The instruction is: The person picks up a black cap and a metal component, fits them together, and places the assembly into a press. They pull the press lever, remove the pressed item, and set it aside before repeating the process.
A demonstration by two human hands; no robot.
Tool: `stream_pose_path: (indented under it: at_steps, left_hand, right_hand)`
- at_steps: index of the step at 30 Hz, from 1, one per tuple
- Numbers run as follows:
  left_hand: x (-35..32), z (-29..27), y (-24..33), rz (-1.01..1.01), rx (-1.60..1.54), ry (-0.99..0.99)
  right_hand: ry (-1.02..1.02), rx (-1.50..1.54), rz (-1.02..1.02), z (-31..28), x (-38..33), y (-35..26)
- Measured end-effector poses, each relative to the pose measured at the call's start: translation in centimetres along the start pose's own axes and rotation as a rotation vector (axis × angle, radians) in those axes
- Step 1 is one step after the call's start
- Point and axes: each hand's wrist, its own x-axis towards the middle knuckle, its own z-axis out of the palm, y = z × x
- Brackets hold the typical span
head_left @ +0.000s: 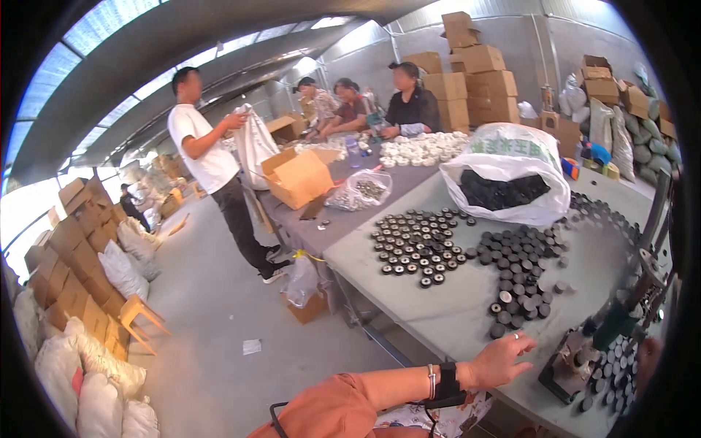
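My left hand [501, 362] reaches over the table's near edge, fingers slightly bent and apart, with nothing visible in it. It is nearest to a pile of round black caps [517, 274] that stretches away up the table. To its right stands a dark metal hand press [621, 321], its base [561, 376] on the tabletop. Beside the press lie more round dark caps [617, 372]. My right hand [648, 356] shows only dimly at the right rim, close to the press; its fingers are not readable.
Black pieces with light metal centres [420, 244] spread over the grey table [358, 252]. Behind them sits a white woven sack [504, 157] of black parts. An open carton [298, 177] and a clear bag [359, 190] stand farther left. Several people [412, 102] work beyond.
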Motion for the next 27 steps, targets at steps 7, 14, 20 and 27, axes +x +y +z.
stream_pose_path:
  at_steps: [7,14,20,27]
  left_hand:
    - [-1.5,-0.2,-0.6,-0.045,-0.044,-0.015]
    - [-2.0,0.2,-1.3,-0.005,-0.040,-0.065]
    - [-3.1,0.6,-0.8,0.044,-0.115,-0.046]
    - [-3.8,0.5,-0.5,-0.029,-0.257,-0.098]
  right_hand:
    - [0.005,-0.031,-0.336,9.2,0.1,-8.8]
    - [-0.161,-0.030,-0.031,9.6,0.2,-12.1]
    - [-0.053,-0.225,-0.228,10.1,1.0,-10.7]
    - [-0.155,-0.351,0.180,5.4,-4.3,-17.5]
